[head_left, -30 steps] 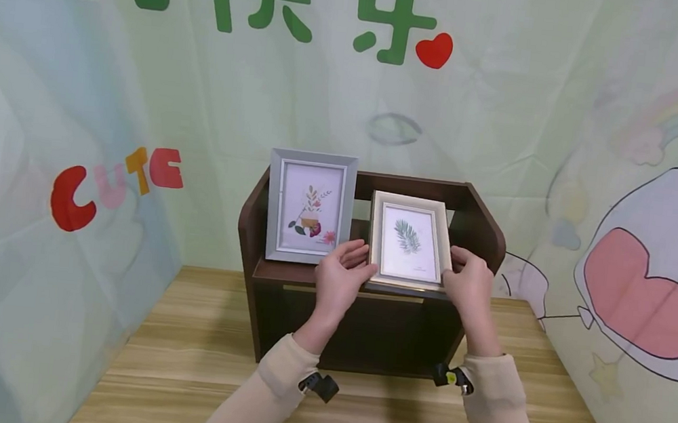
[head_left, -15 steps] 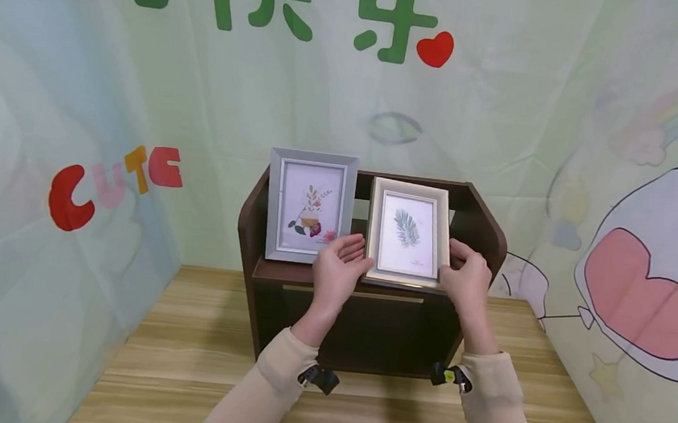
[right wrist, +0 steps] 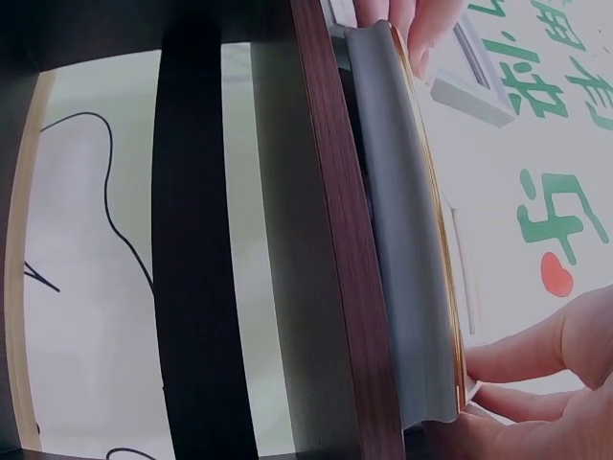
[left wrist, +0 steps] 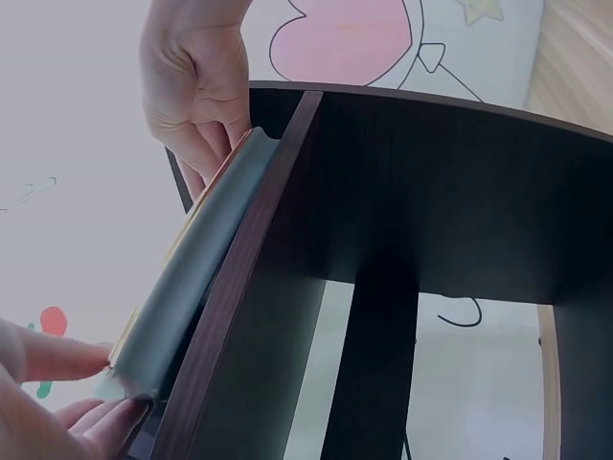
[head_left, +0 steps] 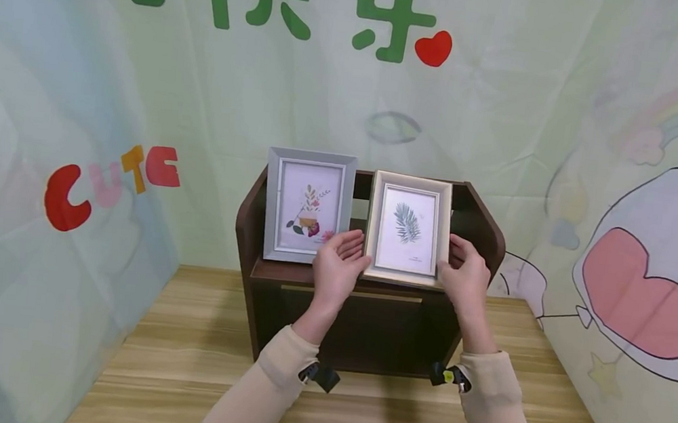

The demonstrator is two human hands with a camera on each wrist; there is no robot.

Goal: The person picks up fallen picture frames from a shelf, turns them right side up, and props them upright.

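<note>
A cream picture frame (head_left: 405, 235) with a thin gold edge and a green leaf print leans back on the upper level of a dark brown shelf unit (head_left: 352, 332). My left hand (head_left: 336, 266) pinches its lower left side between thumb and fingers. On the opposite side, my right hand (head_left: 467, 271) pinches the right edge near the bottom. Both wrist views show the frame's underside (left wrist: 206, 259) right at the shelf board's front edge (right wrist: 345, 230). Just to the left stands a grey picture frame (head_left: 271, 205) with a flower print, its lower right corner partly behind my left hand.
Raised side panels (head_left: 484, 232) bound the shelf unit's upper level. The unit stands on a wood-grain tabletop (head_left: 176, 373), with an open compartment below. Printed cloth walls (head_left: 510, 85) enclose the back and both sides.
The cream picture frame has tipped up from a flatter lean to a more upright one, its top edge rising. Both hands have moved slightly up and left with it. The grey frame stays put.
</note>
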